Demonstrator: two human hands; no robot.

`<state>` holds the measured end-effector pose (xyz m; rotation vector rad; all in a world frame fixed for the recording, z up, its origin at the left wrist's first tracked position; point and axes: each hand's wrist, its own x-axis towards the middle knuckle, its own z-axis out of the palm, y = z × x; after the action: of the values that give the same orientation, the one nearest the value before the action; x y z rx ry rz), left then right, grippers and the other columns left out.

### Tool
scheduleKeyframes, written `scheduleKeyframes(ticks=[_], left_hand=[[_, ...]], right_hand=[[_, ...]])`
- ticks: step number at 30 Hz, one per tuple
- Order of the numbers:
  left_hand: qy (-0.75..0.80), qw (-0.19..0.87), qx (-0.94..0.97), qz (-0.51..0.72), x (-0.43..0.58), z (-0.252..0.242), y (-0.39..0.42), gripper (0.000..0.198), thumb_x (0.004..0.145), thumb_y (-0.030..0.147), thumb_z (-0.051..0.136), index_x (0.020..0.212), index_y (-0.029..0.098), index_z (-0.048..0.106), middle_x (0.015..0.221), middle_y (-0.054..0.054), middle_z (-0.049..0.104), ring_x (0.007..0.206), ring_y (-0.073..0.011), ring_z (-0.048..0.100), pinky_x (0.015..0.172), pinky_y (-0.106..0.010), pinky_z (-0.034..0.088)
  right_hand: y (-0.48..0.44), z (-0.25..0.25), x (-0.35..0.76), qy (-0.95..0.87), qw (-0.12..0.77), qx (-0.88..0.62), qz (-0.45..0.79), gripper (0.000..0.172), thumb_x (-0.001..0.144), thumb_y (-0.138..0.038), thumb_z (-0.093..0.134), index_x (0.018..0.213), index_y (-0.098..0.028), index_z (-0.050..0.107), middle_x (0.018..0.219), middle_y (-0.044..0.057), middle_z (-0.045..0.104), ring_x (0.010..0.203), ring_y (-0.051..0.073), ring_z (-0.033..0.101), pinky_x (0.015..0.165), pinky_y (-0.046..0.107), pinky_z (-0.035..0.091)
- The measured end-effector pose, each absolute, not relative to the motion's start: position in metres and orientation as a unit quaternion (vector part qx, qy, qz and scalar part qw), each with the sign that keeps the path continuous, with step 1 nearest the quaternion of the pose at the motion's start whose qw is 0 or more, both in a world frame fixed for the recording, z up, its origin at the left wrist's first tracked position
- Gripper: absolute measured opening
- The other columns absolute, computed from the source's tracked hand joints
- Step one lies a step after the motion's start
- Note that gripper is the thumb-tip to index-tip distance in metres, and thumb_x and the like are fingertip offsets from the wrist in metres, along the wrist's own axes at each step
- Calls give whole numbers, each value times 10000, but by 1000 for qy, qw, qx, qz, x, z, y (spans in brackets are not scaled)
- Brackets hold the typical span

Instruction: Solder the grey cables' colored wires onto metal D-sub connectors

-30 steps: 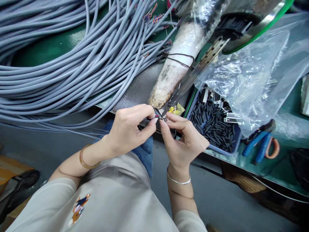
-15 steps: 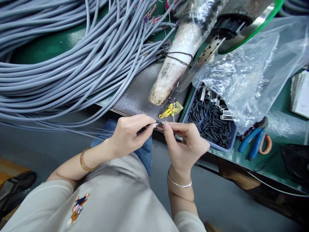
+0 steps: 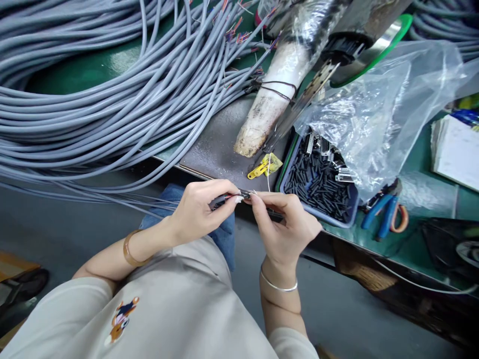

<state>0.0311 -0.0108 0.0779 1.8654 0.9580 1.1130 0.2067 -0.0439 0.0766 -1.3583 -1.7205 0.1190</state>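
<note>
My left hand (image 3: 204,207) is closed, thumb and index finger pinching a cable end (image 3: 219,201) in dark sleeving, with a bit of red wire showing. Just past its fingertips, small black pieces (image 3: 245,194) stick out between the two hands. Opposite it, my right hand (image 3: 286,214) is closed in a pinch at the far end of these pieces, its fingertips close to the left ones. What sits inside the right pinch is mostly hidden; short pale wire ends show there. A thin white strand (image 3: 268,172) stands up beside the right fingers.
Grey cables (image 3: 123,119) heap over the left of the bench. A white-wrapped tool (image 3: 269,94) and a yellow clip (image 3: 258,169) lie ahead. At right are a blue tray (image 3: 346,222) of black tubes and metal connectors, a plastic bag (image 3: 389,99) and blue-handled pliers (image 3: 385,217).
The view has shifted slightly, so bench items at right appear further left. Both hands keep their pinch; the left has turned a little, showing more of the cable end and red wire.
</note>
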Motion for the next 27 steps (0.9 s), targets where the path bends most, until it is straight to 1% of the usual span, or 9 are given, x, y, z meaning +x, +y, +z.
scheduleKeyframes(ticks=[4, 7, 10, 12, 14, 16, 18, 22, 27], left_hand=[[390, 333, 720, 467, 32, 72, -15, 116, 892, 91, 640, 968, 155, 700, 833, -18, 767, 616, -81, 628, 575, -189, 474], [390, 287, 727, 487, 34, 68, -12, 114, 912, 88, 615, 914, 161, 703, 820, -21, 769, 629, -88, 637, 578, -195, 472], [404, 269, 726, 487, 36, 67, -7, 121, 898, 70, 618, 892, 161, 697, 804, -10, 761, 605, -80, 611, 574, -195, 458], [408, 264, 728, 484, 37, 68, -3, 119, 890, 66, 618, 886, 158, 694, 793, -5, 752, 596, -77, 597, 574, -194, 452], [405, 261, 731, 484, 38, 69, 1, 112, 888, 66, 618, 872, 153, 688, 771, -2, 737, 597, -77, 591, 579, -192, 450], [398, 260, 732, 488, 40, 70, 4, 112, 889, 62, 616, 864, 148, 682, 767, -4, 732, 601, -77, 587, 584, -193, 446], [392, 262, 733, 491, 42, 70, 7, 118, 888, 56, 612, 871, 149, 682, 784, -8, 737, 602, -77, 585, 589, -196, 446], [393, 254, 731, 496, 44, 70, 14, 113, 884, 59, 624, 876, 155, 682, 793, -5, 739, 600, -78, 585, 594, -199, 450], [385, 244, 728, 512, 46, 71, 19, 115, 881, 50, 628, 874, 155, 674, 784, 2, 728, 565, -62, 541, 572, -192, 426]], right_hand=[[-45, 74, 206, -692, 461, -554, 43, 148, 878, -147, 754, 951, -262, 699, 869, -46, 796, 671, 124, 755, 631, 218, 602], [-45, 72, 206, -650, 524, -551, -6, 120, 909, -196, 723, 1005, -268, 723, 755, -54, 742, 498, 100, 649, 465, 227, 500], [-47, 73, 206, -588, 602, -540, 20, 227, 947, -233, 666, 1172, -261, 674, 732, -54, 701, 429, 89, 584, 371, 227, 404], [-46, 73, 206, -586, 584, -558, 65, 261, 960, -208, 647, 1217, -252, 637, 813, -36, 751, 494, 107, 666, 412, 222, 476], [-43, 72, 207, -620, 535, -571, 61, 212, 944, -168, 669, 1142, -243, 658, 917, -8, 795, 676, 147, 769, 548, 237, 588], [-38, 71, 207, -666, 493, -559, 33, 161, 910, -145, 708, 1037, -239, 678, 1033, 22, 805, 881, 189, 800, 719, 283, 650], [-31, 68, 207, -699, 474, -535, 22, 144, 892, -136, 721, 973, -242, 669, 1098, 37, 798, 948, 198, 791, 803, 319, 658], [-21, 62, 205, -697, 488, -524, 41, 122, 902, -144, 696, 910, -244, 626, 1072, 30, 791, 916, 179, 778, 794, 326, 650], [-16, 63, 204, -678, 522, -514, 61, 163, 869, -105, 721, 932, -236, 647, 1079, 40, 786, 942, 187, 767, 783, 322, 651]])
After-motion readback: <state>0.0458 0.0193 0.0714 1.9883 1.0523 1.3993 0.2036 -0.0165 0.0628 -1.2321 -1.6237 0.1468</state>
